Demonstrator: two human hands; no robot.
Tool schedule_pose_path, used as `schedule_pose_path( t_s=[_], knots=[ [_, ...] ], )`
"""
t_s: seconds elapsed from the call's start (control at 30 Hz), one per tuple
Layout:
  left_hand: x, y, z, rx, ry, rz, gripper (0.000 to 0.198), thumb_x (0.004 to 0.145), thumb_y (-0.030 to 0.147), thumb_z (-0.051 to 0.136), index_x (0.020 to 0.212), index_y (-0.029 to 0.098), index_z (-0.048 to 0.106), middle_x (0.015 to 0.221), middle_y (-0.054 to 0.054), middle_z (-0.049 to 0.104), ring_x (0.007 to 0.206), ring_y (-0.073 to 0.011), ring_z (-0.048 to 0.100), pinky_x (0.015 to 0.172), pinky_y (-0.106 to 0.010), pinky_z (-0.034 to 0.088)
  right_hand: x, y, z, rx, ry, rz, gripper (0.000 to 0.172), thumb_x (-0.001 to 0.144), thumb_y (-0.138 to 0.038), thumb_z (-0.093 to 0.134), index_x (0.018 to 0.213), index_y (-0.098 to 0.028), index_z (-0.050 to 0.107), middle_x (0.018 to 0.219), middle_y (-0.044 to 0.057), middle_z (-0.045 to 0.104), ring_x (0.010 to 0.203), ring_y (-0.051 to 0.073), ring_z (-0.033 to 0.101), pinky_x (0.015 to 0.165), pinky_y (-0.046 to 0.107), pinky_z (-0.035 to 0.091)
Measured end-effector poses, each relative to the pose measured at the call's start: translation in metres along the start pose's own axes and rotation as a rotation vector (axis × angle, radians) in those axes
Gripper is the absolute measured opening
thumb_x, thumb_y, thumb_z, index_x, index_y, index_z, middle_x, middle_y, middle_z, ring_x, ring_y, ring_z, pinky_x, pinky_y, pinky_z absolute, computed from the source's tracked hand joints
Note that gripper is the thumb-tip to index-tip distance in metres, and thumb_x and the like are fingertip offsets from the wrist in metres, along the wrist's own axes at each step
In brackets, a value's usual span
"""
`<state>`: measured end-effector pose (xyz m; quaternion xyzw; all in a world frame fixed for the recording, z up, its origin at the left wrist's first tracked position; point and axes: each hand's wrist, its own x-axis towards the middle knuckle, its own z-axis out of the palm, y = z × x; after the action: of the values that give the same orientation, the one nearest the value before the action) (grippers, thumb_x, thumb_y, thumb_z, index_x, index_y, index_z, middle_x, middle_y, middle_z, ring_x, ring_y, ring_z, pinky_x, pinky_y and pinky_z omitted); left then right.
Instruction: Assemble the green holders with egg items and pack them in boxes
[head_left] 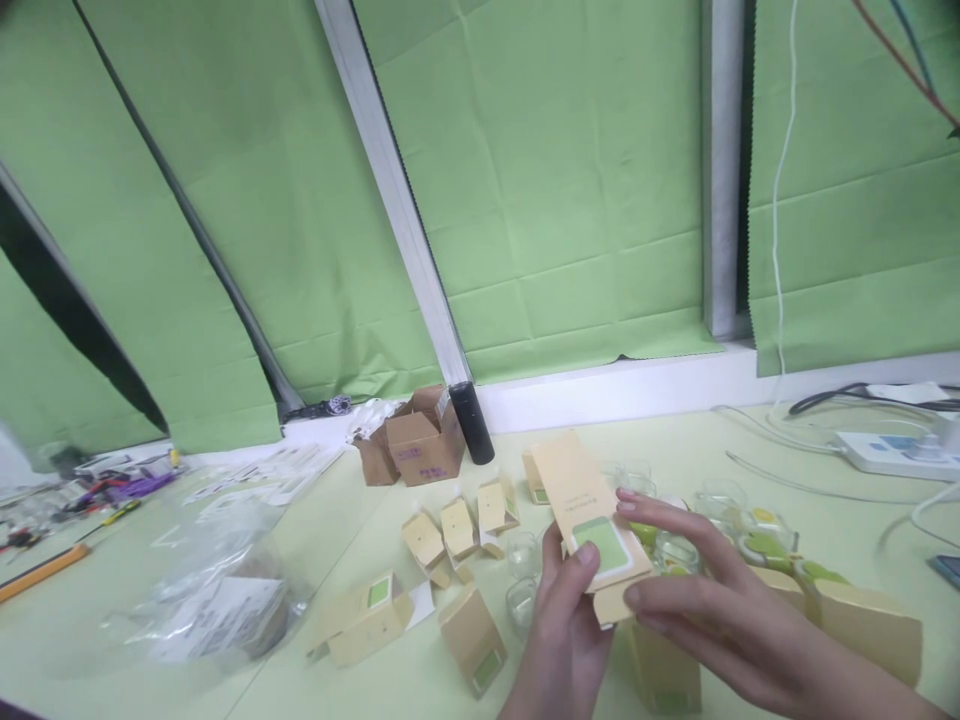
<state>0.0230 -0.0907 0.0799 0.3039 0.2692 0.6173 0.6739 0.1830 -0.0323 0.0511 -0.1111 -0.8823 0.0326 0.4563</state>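
Note:
My left hand (566, 610) is closed around a slim tan carton (581, 495) with a green label, its thumb pressed on the front. The carton is tilted, with a small flap sticking out at its lower end. My right hand (712, 590) grips the carton's right side and lower end; its fingertips touch the edge and the flap. Clear, rounded containers (679, 552), some with green parts, lie behind and beside my right hand. Another tan carton (474, 640) stands left of my left hand, and one with an unfolded flap (367, 620) lies farther left.
Several small open cartons (459, 527) stand mid-table. Behind them are a brown cardboard box (426, 445) and a black cylinder (472, 425). A clear plastic bag (225, 600) lies on the left, near an orange-handled tool (45, 572). A power strip (896, 452) with cables sits at right.

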Motion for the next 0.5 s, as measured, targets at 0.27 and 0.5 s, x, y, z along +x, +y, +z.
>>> schedule_pose_path(
  t_s=[0.27, 0.5],
  knots=[
    [-0.002, -0.009, -0.002, 0.066, -0.18, 0.105, 0.049, 0.074, 0.024, 0.069, 0.119, 0.02, 0.051, 0.121, -0.011, 0.06, 0.114, -0.0295, 0.052, 0.096, -0.043, 0.036, -0.003, -0.002, 0.012, 0.078, 0.211, 0.055, 0.04, 0.082, -0.003, 0.055, 0.112, -0.027, 0.047, 0.118, 0.006, 0.056, 0.119, 0.021, 0.051, 0.102, 0.038, 0.044],
    [-0.031, 0.031, -0.033, 0.097, 0.165, 0.223, 0.055, 0.065, 0.029, 0.072, 0.116, 0.021, 0.054, 0.103, -0.01, 0.067, 0.103, -0.0318, 0.059, 0.09, -0.043, 0.041, 0.056, 0.002, 0.021, 0.263, -0.026, 0.028, 0.034, 0.091, -0.03, 0.052, 0.123, -0.025, 0.041, 0.124, 0.01, 0.054, 0.119, 0.024, 0.051, 0.095, 0.037, 0.049]
  ],
)
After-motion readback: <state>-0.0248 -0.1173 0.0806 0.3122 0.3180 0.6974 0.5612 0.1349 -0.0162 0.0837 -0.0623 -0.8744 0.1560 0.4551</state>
